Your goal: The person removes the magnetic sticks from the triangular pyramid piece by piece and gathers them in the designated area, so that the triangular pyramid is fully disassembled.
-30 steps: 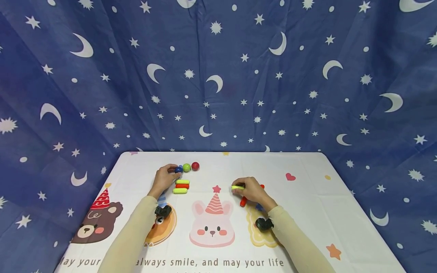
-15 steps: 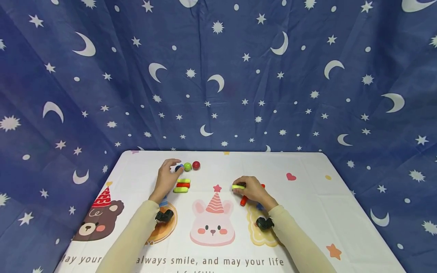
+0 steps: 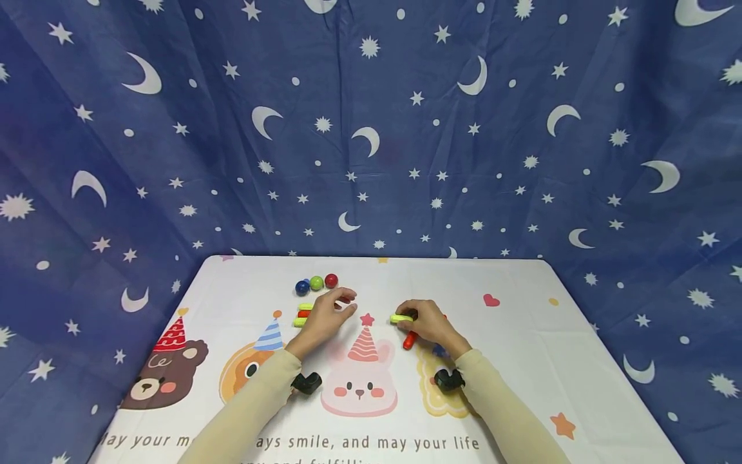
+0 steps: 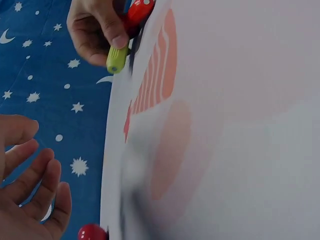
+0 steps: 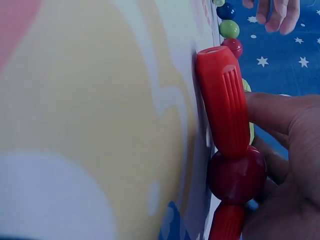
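My right hand [image 3: 431, 322] pinches a yellow-green toy building rod [image 4: 117, 59] between thumb and fingers. Close beside that hand, a ribbed red rod [image 5: 225, 100] touches a dark red ball [image 5: 237, 174], with a second red rod [image 5: 227, 222] at the ball's other side. How the yellow-green rod meets the ball is hidden by the fingers. My left hand [image 3: 327, 316] holds nothing; its fingers are spread and slightly bent above the table, left of the right hand. Beneath it lie a yellow-green rod [image 3: 304, 307], a red rod [image 3: 303, 314] and another yellow-green rod [image 3: 300, 322], partly covered.
Behind the left hand a blue ball [image 3: 302, 287], a green ball [image 3: 316, 283] and a red ball [image 3: 331, 281] stand in a row. A bit of blue shows behind them. The white printed tablecloth [image 3: 510, 361] ends at a starry blue curtain [image 3: 406, 142].
My left hand has come away from the blue ball, with its fingers spread, and moved right past the rods. The right hand stays almost still with the yellow-green rod.
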Demonstrator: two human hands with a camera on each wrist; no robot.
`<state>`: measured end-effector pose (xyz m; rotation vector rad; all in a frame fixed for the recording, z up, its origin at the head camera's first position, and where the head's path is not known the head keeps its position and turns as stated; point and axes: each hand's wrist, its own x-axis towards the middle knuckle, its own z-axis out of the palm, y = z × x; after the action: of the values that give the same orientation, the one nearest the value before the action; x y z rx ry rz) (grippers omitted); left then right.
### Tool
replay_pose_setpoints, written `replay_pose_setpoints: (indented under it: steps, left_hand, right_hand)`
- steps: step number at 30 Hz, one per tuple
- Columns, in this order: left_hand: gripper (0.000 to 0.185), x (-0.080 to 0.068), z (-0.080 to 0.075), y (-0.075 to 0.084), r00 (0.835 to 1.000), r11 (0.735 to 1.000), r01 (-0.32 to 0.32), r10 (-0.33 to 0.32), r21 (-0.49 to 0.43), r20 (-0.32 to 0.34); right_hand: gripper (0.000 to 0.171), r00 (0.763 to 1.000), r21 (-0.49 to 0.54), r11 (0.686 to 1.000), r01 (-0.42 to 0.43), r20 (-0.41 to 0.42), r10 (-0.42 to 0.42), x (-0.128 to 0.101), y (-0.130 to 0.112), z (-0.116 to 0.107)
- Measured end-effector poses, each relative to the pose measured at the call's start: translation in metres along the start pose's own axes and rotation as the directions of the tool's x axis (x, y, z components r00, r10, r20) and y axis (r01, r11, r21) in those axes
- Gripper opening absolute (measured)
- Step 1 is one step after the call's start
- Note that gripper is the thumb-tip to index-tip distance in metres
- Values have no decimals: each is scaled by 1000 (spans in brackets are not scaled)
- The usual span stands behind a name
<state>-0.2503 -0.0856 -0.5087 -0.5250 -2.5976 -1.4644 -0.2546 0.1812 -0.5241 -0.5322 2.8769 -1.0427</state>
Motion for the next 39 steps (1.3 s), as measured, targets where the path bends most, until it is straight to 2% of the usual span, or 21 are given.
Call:
replay_pose_setpoints:
  steps: [9, 14, 25, 30, 39]
  left_hand:
    - [29, 7, 33, -2, 986, 999, 24, -18, -35, 165]
    - [29, 8, 47, -2, 975, 998, 53, -44, -37, 218]
    - [26, 13, 63, 2, 965, 996, 78, -65, -42, 254]
    - [17, 13, 64, 4, 967, 997, 74, -68, -18, 245]
    - [13, 11, 61, 0, 971, 996, 92, -91, 5, 222]
  right_hand:
    - [16, 1000, -1, 1000, 17, -14, -17, 1, 0, 3]
    - [17, 1000, 22, 1000, 11, -1, -11, 1, -2, 2]
    - [15, 999, 55, 998, 37, -42, -35, 0, 0, 4]
    - [14, 998, 66, 997, 47, -34, -45, 0, -1, 6]
    - [19, 1000, 1, 1000, 10, 17, -10, -6, 1, -3]
